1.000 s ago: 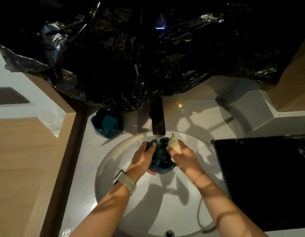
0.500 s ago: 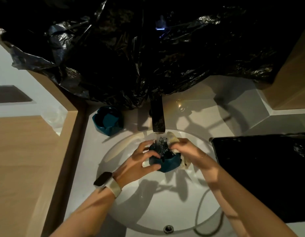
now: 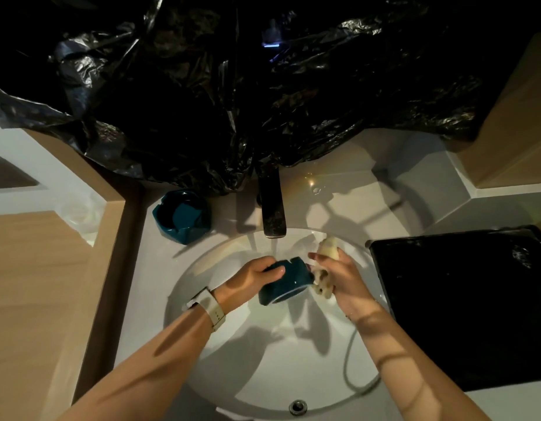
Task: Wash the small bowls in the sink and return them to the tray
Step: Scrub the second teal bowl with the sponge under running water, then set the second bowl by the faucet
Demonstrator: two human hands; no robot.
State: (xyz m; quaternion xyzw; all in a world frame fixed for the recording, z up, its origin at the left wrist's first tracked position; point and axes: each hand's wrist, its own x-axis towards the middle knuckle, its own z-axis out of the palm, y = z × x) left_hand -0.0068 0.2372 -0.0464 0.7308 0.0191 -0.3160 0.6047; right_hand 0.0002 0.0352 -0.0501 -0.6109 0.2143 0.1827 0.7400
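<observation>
Head view: below the dark metal faucet (image 3: 273, 208), left hand (image 3: 251, 276) fingers clasp the small teal ceramic bowl (image 3: 289, 279), right hand (image 3: 343, 278) fingers hold a pale sponge (image 3: 322, 281) against it.

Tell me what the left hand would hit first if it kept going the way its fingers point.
The left hand points right, and it already grips the teal bowl. Beyond the bowl it would probably meet the right hand holding the sponge, though depth is uncertain.
</observation>
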